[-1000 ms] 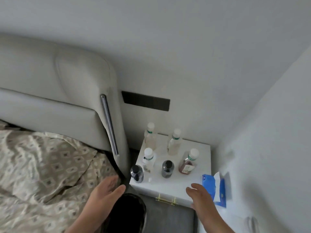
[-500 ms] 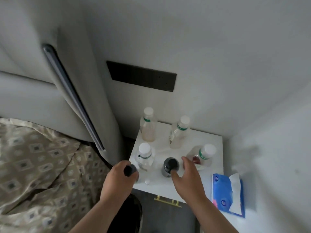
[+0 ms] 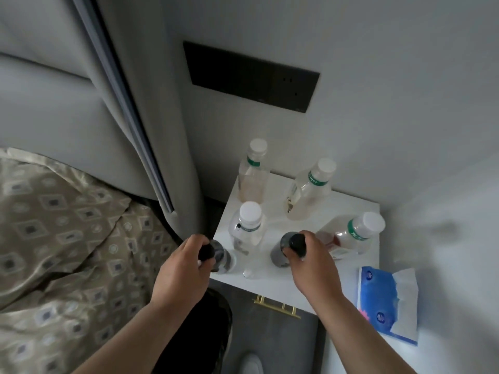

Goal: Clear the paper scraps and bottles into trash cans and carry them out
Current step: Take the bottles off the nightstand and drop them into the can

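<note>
Several bottles stand on a white nightstand [image 3: 348, 209]. My left hand [image 3: 183, 268] grips the black-capped dark bottle [image 3: 220, 256] at the stand's front left corner. My right hand [image 3: 310, 261] grips a second black-capped dark bottle [image 3: 280, 252] near the front middle. Between them stands a clear white-capped bottle [image 3: 247, 228]. Two more clear bottles [image 3: 252, 171] [image 3: 309, 190] stand at the back. A bottle with red liquid [image 3: 351, 234] leans at the right. A dark trash can [image 3: 199, 327] sits below my left forearm.
A blue tissue pack [image 3: 378, 300] lies right of the nightstand. The grey padded headboard [image 3: 129, 109] and a patterned bed cover [image 3: 67, 247] fill the left. A black switch panel [image 3: 251, 76] is on the wall. A small loose white cap [image 3: 248, 272] lies near the stand's front edge.
Both hands moved forward from in front of the nightstand and closed around the two black-capped bottles. The view has come closer to the nightstand.
</note>
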Tool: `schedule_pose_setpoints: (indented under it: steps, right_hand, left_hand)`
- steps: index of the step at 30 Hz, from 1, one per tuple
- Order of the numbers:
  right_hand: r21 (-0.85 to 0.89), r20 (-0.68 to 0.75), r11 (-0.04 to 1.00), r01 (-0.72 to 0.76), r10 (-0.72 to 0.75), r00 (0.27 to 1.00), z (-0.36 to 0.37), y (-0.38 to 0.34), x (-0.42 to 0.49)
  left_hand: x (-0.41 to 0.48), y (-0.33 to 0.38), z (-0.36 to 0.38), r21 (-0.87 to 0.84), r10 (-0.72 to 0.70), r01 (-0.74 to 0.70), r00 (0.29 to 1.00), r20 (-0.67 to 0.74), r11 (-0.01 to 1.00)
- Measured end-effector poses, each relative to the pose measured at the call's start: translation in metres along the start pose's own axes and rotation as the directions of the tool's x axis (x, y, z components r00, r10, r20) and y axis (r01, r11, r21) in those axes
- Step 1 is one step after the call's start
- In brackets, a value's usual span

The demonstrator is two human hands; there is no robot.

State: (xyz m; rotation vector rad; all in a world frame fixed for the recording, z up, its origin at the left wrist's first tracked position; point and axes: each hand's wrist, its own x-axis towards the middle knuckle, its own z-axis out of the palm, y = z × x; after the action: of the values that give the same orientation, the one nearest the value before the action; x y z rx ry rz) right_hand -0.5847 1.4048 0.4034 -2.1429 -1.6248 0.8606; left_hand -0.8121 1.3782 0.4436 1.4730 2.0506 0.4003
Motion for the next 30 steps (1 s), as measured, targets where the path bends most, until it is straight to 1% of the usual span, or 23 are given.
schedule_pose_setpoints:
  steps: [4,7,9,11,13,16,18,20,22,26,30]
  right_hand:
    - [0.018,-0.027,0.999,0.038,-0.038,0.999,-0.01,-0.001,-0.03]
    - [0.1,0.001,0.992,0.077,-0.078,0.997,-0.015,-0.004,-0.07]
    - [0.14,0.01,0.987,0.076,-0.078,0.997,-0.004,-0.004,-0.099]
    - [0.125,0.025,0.989,0.076,-0.08,0.996,0.02,-0.001,-0.122]
    - [0.118,0.148,0.993,0.022,-0.039,0.988,0.051,0.001,-0.139]
    - [0.072,0.286,0.996,0.055,-0.074,0.955,0.101,-0.001,-0.145]
    - [0.07,0.382,0.995,0.065,-0.087,0.92,0.14,-0.001,-0.134]
    - [0.065,0.463,0.995,0.074,-0.096,0.881,0.18,0.002,-0.117]
    - [0.04,0.5,0.997,0.067,-0.078,0.863,0.217,0.005,-0.101]
    - [-0.044,0.495,0.993,0.111,-0.075,0.866,0.281,0.018,-0.071]
    - [-0.121,0.516,0.987,0.101,-0.025,0.857,0.333,0.033,-0.053]
  left_hand:
    - [-0.032,-0.024,-0.028,-0.081,-0.04,0.034,0.997,-0.069,0.996]
    - [-0.06,-0.056,-0.051,-0.152,-0.116,0.095,0.985,-0.13,0.984]
    - [-0.073,-0.079,-0.058,-0.227,-0.174,0.141,0.976,-0.133,0.964]
    - [-0.08,-0.103,-0.055,-0.231,-0.209,0.177,0.971,-0.12,0.957]
    - [-0.08,-0.128,-0.043,-0.193,-0.218,0.197,0.971,-0.096,0.961]
    - [-0.067,-0.16,-0.016,-0.185,-0.223,0.218,0.975,-0.01,0.958]
    - [-0.051,-0.18,0.008,-0.143,-0.206,0.213,0.977,0.06,0.967]
    - [-0.034,-0.2,0.031,-0.108,-0.193,0.201,0.978,0.08,0.974]
    - [-0.018,-0.222,0.055,-0.092,-0.192,0.202,0.976,0.102,0.975]
    - [0.007,-0.262,0.097,-0.024,-0.215,0.222,0.964,0.155,0.975]
    - [0.028,-0.297,0.14,-0.002,-0.255,0.264,0.935,0.246,0.965]
